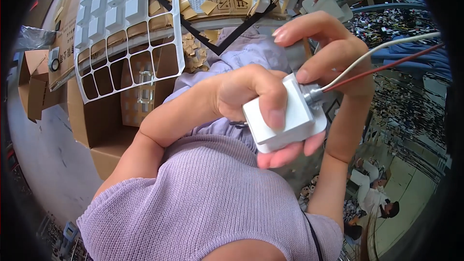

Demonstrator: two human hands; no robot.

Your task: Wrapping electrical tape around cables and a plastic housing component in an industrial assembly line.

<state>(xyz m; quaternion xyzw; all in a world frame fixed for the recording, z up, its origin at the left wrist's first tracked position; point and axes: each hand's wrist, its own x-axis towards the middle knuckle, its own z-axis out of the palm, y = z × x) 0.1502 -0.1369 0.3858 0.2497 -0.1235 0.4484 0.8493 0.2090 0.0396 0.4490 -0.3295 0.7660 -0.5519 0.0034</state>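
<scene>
White box [297,111] sits before my chest: left hand [247,88] clamps it, thumb above, fingers beneath, presumably for steadiness. Right hand [341,52], fingers parted, hovers by its metal fitting [314,94].

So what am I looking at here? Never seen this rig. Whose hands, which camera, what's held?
No robot: these are a person's bare hands, seen from a head-worn fisheye camera looking down, so edges bend. The left hand grips a white block. A white wire and a red wire run from its silvery fitting. The right hand is beside that fitting, thumb and forefinger apart; contact is unclear. Beyond are a white grid sheet carrying similar blocks, a black angled strip and brown scraps.
</scene>
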